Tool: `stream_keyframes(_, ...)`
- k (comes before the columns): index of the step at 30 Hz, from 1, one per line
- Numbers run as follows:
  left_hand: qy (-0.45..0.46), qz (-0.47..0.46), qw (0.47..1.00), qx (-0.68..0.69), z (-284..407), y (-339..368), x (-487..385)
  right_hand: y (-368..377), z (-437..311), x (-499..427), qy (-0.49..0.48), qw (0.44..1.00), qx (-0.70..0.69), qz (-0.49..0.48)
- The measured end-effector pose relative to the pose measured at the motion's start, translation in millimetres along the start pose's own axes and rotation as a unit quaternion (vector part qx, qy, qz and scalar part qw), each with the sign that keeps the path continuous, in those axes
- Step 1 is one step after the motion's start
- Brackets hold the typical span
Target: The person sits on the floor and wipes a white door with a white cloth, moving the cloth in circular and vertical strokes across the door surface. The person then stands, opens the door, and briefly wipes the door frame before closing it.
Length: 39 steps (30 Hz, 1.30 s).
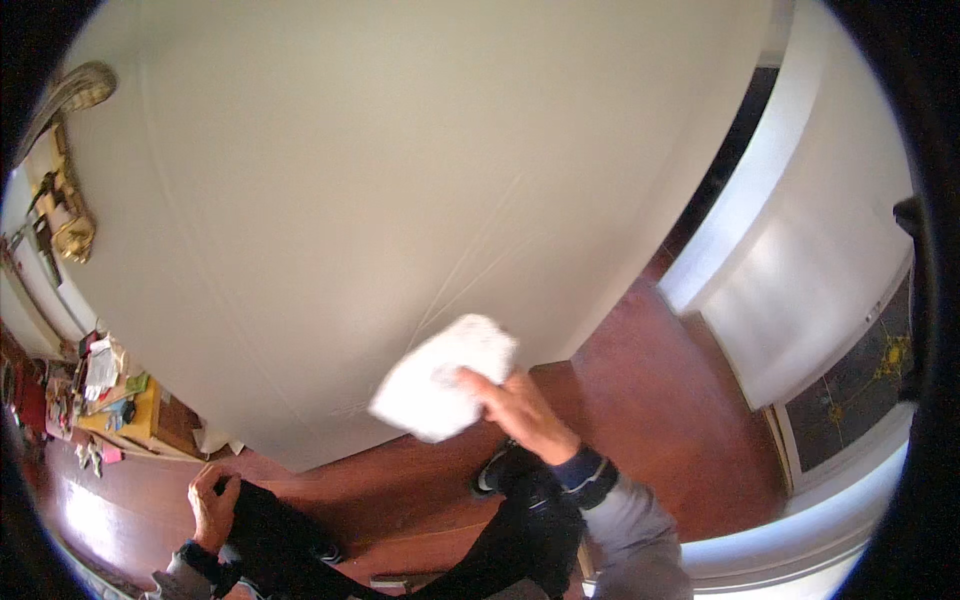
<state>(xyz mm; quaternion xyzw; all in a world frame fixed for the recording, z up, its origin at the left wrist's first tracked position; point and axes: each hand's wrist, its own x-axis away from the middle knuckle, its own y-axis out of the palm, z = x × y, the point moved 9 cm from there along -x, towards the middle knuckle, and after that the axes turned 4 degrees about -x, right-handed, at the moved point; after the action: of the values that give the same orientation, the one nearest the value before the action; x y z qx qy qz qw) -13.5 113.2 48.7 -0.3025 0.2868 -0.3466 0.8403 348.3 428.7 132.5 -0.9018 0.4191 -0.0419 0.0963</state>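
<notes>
My right hand (525,409) grips a white cloth or paper sheet (450,379), with the thumb lying on its face. The piece is blurred and overexposed, so its material is unclear. Behind it stands a broad off-white wall (360,172) with faint creases or raised lines; whether the piece touches the wall cannot be told. At lower left, my left hand (212,499) is beside my left knee, fingers curled in and nothing visible in it. Black trousers (525,532) cover my bent legs.
Reddish-brown floor (637,420) runs along the wall's foot. A cluttered wooden desk (161,412) stands at far left, below a gold ornament (75,236). On the right are a white wall section (795,277) and a dark panel with yellow patterns (847,390).
</notes>
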Motion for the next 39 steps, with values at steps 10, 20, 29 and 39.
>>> stream_keyframes(10,-0.024,-0.005,1.0,0.002,-10.7,14.2,-3.0,-279.7,149.1,-24.8,0.03,0.921,-0.122,0.37)
stream_keyframes(20,-0.035,-0.019,0.998,-0.054,2.5,3.1,2.1,-222.9,152.9,-82.2,-0.009,0.955,0.054,0.29)
stream_keyframes(29,0.008,-0.003,0.999,-0.052,-2.7,-6.3,3.3,111.1,8.8,-46.8,-0.29,0.919,0.256,-0.081)
stream_keyframes(39,-0.013,0.029,0.999,0.014,-8.3,-8.5,6.3,275.8,-24.8,-36.9,-0.097,0.922,-0.171,-0.333)
